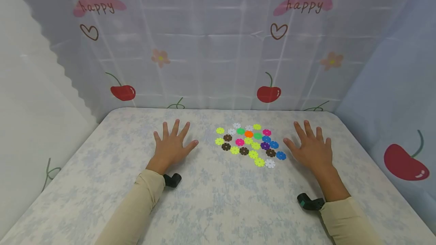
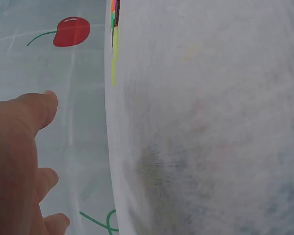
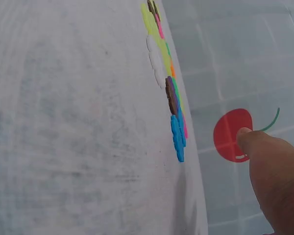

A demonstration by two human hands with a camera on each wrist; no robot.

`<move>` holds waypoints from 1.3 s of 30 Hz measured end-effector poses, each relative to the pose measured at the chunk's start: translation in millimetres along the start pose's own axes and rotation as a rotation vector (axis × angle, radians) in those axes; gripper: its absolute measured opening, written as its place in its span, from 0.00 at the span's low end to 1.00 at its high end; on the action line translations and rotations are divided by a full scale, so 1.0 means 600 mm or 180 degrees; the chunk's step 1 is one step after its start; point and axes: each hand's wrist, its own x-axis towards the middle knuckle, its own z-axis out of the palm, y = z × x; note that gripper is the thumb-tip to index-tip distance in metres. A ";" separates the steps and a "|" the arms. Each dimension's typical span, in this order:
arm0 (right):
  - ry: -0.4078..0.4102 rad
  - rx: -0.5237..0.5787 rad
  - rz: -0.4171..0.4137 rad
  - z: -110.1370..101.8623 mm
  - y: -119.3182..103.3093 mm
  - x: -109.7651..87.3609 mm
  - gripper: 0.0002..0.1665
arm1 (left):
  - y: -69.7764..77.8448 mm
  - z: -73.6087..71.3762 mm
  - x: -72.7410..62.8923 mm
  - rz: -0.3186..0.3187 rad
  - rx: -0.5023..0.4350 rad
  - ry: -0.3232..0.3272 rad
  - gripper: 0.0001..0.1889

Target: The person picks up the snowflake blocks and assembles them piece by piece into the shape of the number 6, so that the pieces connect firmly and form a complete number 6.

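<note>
Several flat, notched plastic discs, shaped like little flowers, lie loosely grouped on the table between the hands; among them are an orange disc [image 1: 249,134], a purple disc [image 1: 265,146] and a white disc [image 1: 270,163]. To their left, my left hand [image 1: 170,148] is spread with fingers straight and holds nothing. My right hand [image 1: 312,148] is spread likewise on the other side, its thumb close to a blue disc [image 1: 281,155]. The right wrist view shows the discs nearly edge-on, a blue one [image 3: 177,139] nearest. Part of the left hand [image 2: 14,156] appears in the left wrist view.
The table [image 1: 204,207] wears a pale cloth with a blue-grey pattern. Behind it hangs a curtain [image 1: 204,67] printed with cherries, hearts and flowers, with more fabric at the sides. A black wrist camera [image 1: 173,180] sits by the left sleeve, another black camera [image 1: 310,202] by the right.
</note>
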 end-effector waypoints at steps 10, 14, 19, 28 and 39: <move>-0.0095 -0.0016 -0.0071 -0.012 -0.020 -0.001 0.52 | 0.002 -0.005 0.009 0.0078 -0.0090 -0.0007 0.45; -0.0184 -0.0022 -0.0205 -0.025 -0.044 -0.008 0.50 | 0.008 -0.009 0.010 0.0158 -0.0139 0.0013 0.45; -0.0275 -0.0056 -0.0522 -0.050 -0.081 -0.025 0.43 | 0.031 -0.020 0.018 0.0304 -0.0364 0.0088 0.44; -0.1011 0.0325 -0.1102 -0.053 -0.107 -0.034 0.17 | 0.099 -0.009 0.047 0.0931 -0.0493 0.0276 0.23; -0.1435 0.0306 -0.1143 -0.035 -0.106 -0.031 0.12 | 0.183 0.040 0.062 0.1169 -0.0404 -0.0151 0.13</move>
